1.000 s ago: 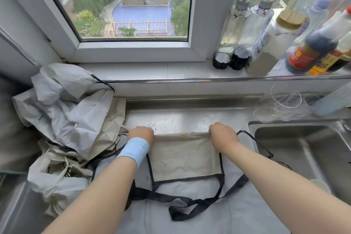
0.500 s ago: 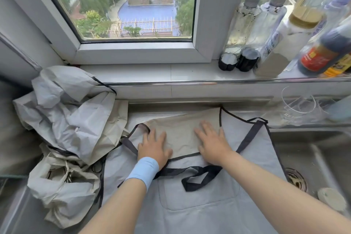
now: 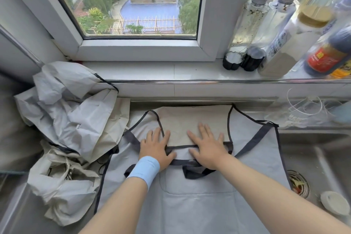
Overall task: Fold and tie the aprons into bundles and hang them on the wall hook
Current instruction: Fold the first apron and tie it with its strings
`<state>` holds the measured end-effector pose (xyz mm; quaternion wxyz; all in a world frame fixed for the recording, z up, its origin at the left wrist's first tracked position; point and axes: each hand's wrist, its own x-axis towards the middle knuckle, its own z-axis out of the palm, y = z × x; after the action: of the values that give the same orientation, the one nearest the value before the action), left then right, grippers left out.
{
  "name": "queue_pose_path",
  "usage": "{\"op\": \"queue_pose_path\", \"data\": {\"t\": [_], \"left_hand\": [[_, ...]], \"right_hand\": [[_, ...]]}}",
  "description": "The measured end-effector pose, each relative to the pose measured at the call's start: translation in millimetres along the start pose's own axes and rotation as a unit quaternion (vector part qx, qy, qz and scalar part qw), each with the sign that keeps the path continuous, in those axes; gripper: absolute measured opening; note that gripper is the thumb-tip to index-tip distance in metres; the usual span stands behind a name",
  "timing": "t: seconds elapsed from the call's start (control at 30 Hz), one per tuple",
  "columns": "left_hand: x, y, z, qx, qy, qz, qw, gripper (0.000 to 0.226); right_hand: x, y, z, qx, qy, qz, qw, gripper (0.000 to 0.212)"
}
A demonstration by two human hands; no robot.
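**First fold going down, the rest left to do**

The person is working on one grey apron (image 3: pixel 199 205), which is lying spread on the bench (image 3: pixel 190 103) under the window, its right side reaching over the rim of the sink (image 3: pixel 326 157). The bib (image 3: pixel 193 119) is lying turned down toward the person, showing a beige underside. Both hands are pressing on it. The left hand (image 3: pixel 156 147) is sitting across the bib's left edge and the right hand (image 3: pixel 207 150) across its lower hem. The fingers (image 3: pixel 204 129) of both are lying straight and spread, gripping nothing. The dark straps (image 3: pixel 195 172) are trailing loose beneath the palms, untied.

Judging from this, the task is sitting at an early stage. This apron is taking only its first fold and is needing more folds, a tie with the straps, then hanging. A crumpled pile (image 3: pixel 72 119) of more aprons is waiting against its left edge, none of it folded. No finished bundle is showing, and no wall hook is appearing in view.
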<state>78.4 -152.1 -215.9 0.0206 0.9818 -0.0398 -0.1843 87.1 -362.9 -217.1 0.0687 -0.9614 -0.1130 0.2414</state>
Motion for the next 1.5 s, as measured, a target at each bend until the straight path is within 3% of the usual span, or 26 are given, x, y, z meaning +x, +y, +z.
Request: {"op": "queue_pose_path", "data": {"t": [0.13,0.23,0.37,0.5,0.6,0.73,0.87,0.93,1.03,1.1,1.17,1.3,1.4,1.5], "left_hand": [[11,-7,-13,-0.051,-0.063,-0.011,0.997,0.085],[-1,-10,-15,-0.166,-0.019,-0.005,0.986,0.076],[-55,-20,-1,-0.216,0.146,-0.012,0.965,0.026],[-113,-41,19,-0.202,0.157,-0.147,0.955,0.022],[-147,-62,37,-0.192,0.119,-0.244,0.943,0.035],[-184,-85,52,-0.199,0.072,-0.342,0.916,0.06],[-204,-101,54,-0.23,0.002,-0.388,0.892,0.082],[-202,-113,52,-0.221,-0.039,-0.39,0.893,0.083],[-198,-126,49,-0.236,-0.053,-0.335,0.911,0.033],[-200,-129,46,-0.301,-0.017,-0.293,0.907,0.011],[-206,-131,43,-0.384,0.0,-0.285,0.879,0.016],[-228,-137,40,-0.502,-0.047,-0.322,0.801,0.081],[-241,-139,33,-0.586,-0.032,-0.271,0.763,0.07],[-246,-118,9,-0.656,-0.058,-0.164,0.734,0.056]], "right_hand": [[7,-1,2,-0.012,-0.047,0.016,0.999,0.068],[7,-4,-11,-0.016,-0.045,0.029,0.998,0.066],[-21,-35,-7,-0.003,0.072,-0.007,0.997,0.056],[-71,-83,30,-0.002,0.209,-0.094,0.973,0.038],[-105,-117,61,0.011,0.166,-0.113,0.98,0.042],[-126,-134,101,-0.048,0.018,-0.103,0.993,0.067],[-135,-140,110,-0.066,-0.005,-0.1,0.993,0.071],[-139,-145,105,-0.069,0.014,-0.104,0.992,0.059],[-157,-151,111,-0.098,0.061,-0.13,0.985,0.037],[-169,-155,121,-0.09,0.056,-0.135,0.985,0.053],[-176,-158,125,-0.103,0.004,-0.105,0.989,0.076],[-180,-163,120,-0.107,-0.019,-0.102,0.989,0.081],[-185,-165,116,-0.113,-0.027,-0.12,0.986,0.08],[-185,-165,96,-0.013,-0.029,-0.118,0.992,0.063]]}}
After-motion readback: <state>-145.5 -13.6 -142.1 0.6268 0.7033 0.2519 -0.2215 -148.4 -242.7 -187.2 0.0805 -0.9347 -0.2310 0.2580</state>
